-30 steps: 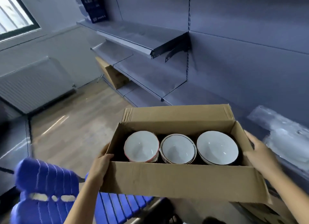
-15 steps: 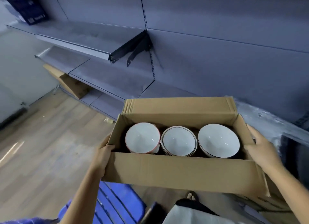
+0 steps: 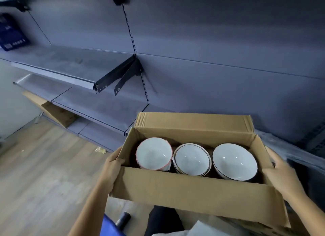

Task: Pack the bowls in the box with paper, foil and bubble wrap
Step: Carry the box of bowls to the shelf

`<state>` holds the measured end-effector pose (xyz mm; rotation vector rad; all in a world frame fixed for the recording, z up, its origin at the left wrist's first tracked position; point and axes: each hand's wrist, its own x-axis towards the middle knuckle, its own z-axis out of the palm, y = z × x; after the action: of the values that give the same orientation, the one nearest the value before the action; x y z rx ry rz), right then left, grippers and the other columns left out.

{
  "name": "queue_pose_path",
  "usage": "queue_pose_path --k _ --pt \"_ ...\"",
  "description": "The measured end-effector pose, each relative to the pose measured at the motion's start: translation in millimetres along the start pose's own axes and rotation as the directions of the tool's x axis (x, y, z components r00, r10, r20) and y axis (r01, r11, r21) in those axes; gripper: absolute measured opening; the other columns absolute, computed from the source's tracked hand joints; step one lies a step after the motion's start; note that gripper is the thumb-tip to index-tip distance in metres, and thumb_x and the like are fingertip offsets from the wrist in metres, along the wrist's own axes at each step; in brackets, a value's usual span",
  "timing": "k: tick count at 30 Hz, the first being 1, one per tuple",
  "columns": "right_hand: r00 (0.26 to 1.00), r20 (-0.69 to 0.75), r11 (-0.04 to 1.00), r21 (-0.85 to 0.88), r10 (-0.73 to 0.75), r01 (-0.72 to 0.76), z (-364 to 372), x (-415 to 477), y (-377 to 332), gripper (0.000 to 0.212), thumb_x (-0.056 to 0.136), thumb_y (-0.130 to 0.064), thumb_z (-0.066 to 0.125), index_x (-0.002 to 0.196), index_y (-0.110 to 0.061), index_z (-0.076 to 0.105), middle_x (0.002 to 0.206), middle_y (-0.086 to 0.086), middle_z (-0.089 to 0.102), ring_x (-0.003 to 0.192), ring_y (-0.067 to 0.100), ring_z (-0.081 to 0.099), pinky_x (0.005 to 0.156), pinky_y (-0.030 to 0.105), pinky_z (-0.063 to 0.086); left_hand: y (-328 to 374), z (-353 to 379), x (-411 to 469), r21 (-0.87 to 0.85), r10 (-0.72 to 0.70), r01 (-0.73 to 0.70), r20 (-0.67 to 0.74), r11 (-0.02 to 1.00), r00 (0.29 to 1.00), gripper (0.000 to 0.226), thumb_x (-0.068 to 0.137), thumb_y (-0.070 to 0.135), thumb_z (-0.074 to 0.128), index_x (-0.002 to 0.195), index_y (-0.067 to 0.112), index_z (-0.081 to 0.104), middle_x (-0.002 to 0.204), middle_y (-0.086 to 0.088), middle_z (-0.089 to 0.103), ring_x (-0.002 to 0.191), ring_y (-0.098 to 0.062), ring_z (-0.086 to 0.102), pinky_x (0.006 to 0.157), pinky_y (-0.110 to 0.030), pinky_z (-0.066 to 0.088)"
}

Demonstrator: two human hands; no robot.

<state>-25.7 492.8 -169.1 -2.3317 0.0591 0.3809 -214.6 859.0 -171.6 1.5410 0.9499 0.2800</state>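
The box [image 3: 193, 191] is carried clear of the floor before the grey shelf [image 3: 105, 109], the left hand [image 3: 112, 169] gripping its left wall with the thumb hooked over the rim, the right hand [image 3: 281, 174] pressed flat against the right end, fingers straight. Three lots of bowls [image 3: 191, 159] sit side by side inside, bare, so wrapping seems not yet begun. The next move probably calls for setting the box down level and gently, so the bowls do not knock together
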Motion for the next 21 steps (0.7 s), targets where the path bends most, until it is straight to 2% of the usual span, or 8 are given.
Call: queue_pose_path --k 2,5,8,10,13,17,21 --pt "0.999 -0.037 0.999 -0.02 0.039 -0.04 -1 0 0 0.075 0.086 0.004 0.046 0.144 -0.039 0.029 0.134 0.011 0.051 0.083 0.035 0.054 0.078 0.048 0.048 7 7 14 0.006 0.003 -0.003 0.034 1.0 0.999 0.054 0.086 -0.009 0.037 0.108 0.033 0.061 0.111 -0.004 0.066 0.091 -0.018 0.062 0.068 -0.03 0.049" --pt "0.992 -0.077 0.995 -0.011 0.097 -0.098 0 0 1 0.076 0.085 0.003 0.048 0.144 -0.041 0.028 0.138 0.01 0.05 0.084 0.035 0.055 0.078 0.047 0.049 17 16 36 0.008 -0.005 0.004 0.069 1.0 0.998 0.052 0.088 -0.01 0.037 0.115 0.029 0.058 0.102 0.006 0.066 0.084 -0.008 0.061 0.058 -0.019 0.05" --pt "0.982 -0.117 0.989 0.009 0.151 -0.151 6 -1 -3 0.077 0.083 0.002 0.047 0.142 -0.045 0.029 0.127 0.012 0.057 0.074 0.027 0.056 0.069 0.041 0.05 29 21 62 0.04 -0.013 0.008 0.142 0.999 0.99 0.05 0.09 -0.008 0.038 0.116 0.029 0.059 0.104 0.003 0.067 0.087 -0.013 0.063 0.063 -0.025 0.049" --pt "0.971 -0.15 0.983 0.037 0.185 -0.182 16 -2 -9 0.077 0.083 0.001 0.047 0.141 -0.045 0.029 0.124 0.013 0.058 0.081 0.03 0.059 0.072 0.042 0.05 38 20 84 0.075 0.011 -0.027 0.196 0.997 0.98 0.047 0.091 -0.006 0.039 0.113 0.03 0.06 0.108 0.001 0.067 0.09 -0.014 0.063 0.066 -0.026 0.049" --pt "0.949 -0.206 0.971 0.074 0.238 -0.227 44 -6 -19 0.075 0.083 -0.001 0.047 0.142 -0.044 0.029 0.132 0.01 0.055 0.1 0.035 0.056 0.083 0.044 0.046 53 13 114 0.119 0.063 -0.098 0.271 0.988 0.961 0.041 0.093 -0.002 0.041 0.112 0.029 0.06 0.098 0.011 0.067 0.085 -0.007 0.062 0.058 -0.016 0.049" --pt "0.928 -0.24 0.957 0.126 0.285 -0.261 92 -17 -34 0.072 0.085 -0.002 0.047 0.144 -0.04 0.03 0.14 0.008 0.049 0.122 0.038 0.047 0.096 0.048 0.04 63 -11 159 0.168 0.092 -0.158 0.348 0.973 0.933 0.036 0.094 0.003 0.044 0.11 0.029 0.063 0.097 0.013 0.067 0.085 -0.005 0.062 0.061 -0.018 0.046" --pt "0.916 -0.253 0.948 0.152 0.312 -0.281 129 -32 -53 0.08 0.079 -0.001 0.049 0.141 -0.048 0.029 0.137 0.005 0.053 0.118 0.035 0.05 0.09 0.045 0.044 65 -34 195 0.209 0.085 -0.181 0.397 0.961 0.914 0.033 0.093 0.005 0.047 0.103 0.032 0.064 0.078 0.023 0.069 0.077 0.0 0.061 0.061 -0.019 0.045"
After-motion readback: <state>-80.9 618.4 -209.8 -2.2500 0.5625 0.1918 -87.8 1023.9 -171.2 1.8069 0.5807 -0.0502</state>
